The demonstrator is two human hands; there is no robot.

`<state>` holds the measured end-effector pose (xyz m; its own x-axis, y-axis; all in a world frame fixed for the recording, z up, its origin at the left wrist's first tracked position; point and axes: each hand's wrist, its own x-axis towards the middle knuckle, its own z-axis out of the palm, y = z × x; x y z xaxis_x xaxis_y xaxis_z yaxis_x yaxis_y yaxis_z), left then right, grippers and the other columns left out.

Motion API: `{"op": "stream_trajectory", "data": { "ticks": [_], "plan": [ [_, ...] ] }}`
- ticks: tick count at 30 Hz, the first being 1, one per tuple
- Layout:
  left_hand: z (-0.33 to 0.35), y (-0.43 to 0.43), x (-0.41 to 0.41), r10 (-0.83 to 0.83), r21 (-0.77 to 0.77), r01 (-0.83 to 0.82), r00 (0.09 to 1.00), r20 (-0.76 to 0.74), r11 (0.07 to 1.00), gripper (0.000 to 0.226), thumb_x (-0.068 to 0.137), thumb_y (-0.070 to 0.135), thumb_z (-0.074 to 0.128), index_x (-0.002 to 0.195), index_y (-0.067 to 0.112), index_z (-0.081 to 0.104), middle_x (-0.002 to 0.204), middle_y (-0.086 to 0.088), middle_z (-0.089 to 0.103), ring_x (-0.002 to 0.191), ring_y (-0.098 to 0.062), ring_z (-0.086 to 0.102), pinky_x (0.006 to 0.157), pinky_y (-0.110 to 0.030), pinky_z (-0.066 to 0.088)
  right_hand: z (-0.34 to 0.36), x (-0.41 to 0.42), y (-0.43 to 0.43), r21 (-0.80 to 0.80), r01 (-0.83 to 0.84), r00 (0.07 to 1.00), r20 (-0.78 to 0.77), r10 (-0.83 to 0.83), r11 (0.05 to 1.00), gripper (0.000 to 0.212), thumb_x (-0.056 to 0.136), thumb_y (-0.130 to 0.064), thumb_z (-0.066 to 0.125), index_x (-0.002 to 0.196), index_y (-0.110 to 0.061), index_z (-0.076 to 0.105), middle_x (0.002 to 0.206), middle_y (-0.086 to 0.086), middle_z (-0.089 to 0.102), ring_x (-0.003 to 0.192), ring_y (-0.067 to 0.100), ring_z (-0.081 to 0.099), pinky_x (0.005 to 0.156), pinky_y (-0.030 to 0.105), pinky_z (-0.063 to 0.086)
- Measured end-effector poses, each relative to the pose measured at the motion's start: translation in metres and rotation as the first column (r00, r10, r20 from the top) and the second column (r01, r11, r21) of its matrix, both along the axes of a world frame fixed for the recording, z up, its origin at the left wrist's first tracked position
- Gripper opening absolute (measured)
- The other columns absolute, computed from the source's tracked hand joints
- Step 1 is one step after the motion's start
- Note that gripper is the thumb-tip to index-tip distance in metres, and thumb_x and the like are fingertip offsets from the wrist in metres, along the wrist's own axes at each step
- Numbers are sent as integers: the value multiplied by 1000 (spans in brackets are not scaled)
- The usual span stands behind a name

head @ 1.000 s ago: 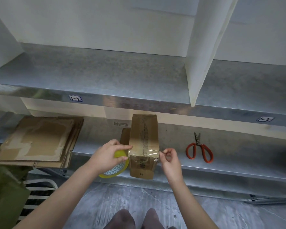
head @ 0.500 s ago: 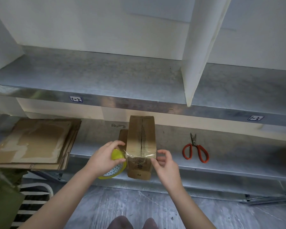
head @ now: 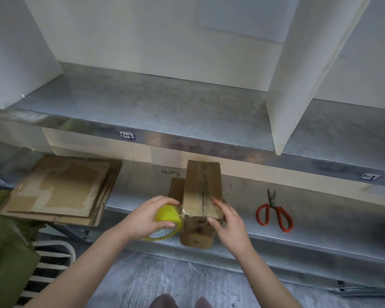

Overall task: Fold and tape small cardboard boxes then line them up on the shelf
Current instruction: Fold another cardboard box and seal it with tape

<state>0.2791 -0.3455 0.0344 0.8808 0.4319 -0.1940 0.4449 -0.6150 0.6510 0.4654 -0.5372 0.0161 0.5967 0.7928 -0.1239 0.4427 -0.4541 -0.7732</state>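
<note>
The left hand (head: 147,215) curls fingers and thumb round a yellow roll of packing tape (head: 167,220), held against the left side of a small brown cardboard box (head: 203,192). The right hand (head: 230,221) presses nearly straight fingers on the box's near right top edge. The box sits on the lower grey metal shelf (head: 320,221). Its long axis points away from the person, and its near end is at the shelf's front edge. Red-handled scissors (head: 273,213) lie well apart on its right, and a stack of flattened brown cardboard sheets (head: 60,192) on its left.

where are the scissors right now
In the head view the scissors lie on the lower shelf, to the right of the box and the right hand, touching neither, with the blades pointing toward the back.
</note>
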Motion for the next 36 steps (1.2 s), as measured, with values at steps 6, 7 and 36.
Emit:
{"op": "stream_trajectory", "data": {
  "ticks": [6, 7, 36],
  "plan": [
    [3, 7, 3, 44, 95, -42, 999, -15, 995, 58, 75, 47, 78, 127, 39, 54, 129, 22, 53, 122, 1, 45, 101, -13, 29, -1, 4, 1, 55, 43, 969, -246, -29, 998, 62, 83, -24, 76, 121, -63, 46, 155, 4, 35, 145, 9, 24, 112, 19, 25],
    [4, 8, 4, 56, 106, -53, 998, -32, 993, 60, 75, 47, 78, 128, 38, 54, 131, 20, 53, 124, -1, 45, 103, -17, 31, -1, 4, 3, 60, 54, 956, -291, -35, 997, 62, 82, -23, 78, 120, -62, 48, 156, 5, 32, 144, 11, 27, 114, 21, 26],
    [3, -9, 13, 50, 243, -11, 987, -155, 970, 41, 69, 44, 78, 95, 41, 46, 105, 16, 56, 101, -10, 56, 83, -27, 45, -38, 56, -74, -84, 106, 955, 286, -78, 991, 43, 100, -41, 45, 143, -36, 43, 154, 1, 35, 143, 18, 26, 117, 42, 25]
  ]
}}
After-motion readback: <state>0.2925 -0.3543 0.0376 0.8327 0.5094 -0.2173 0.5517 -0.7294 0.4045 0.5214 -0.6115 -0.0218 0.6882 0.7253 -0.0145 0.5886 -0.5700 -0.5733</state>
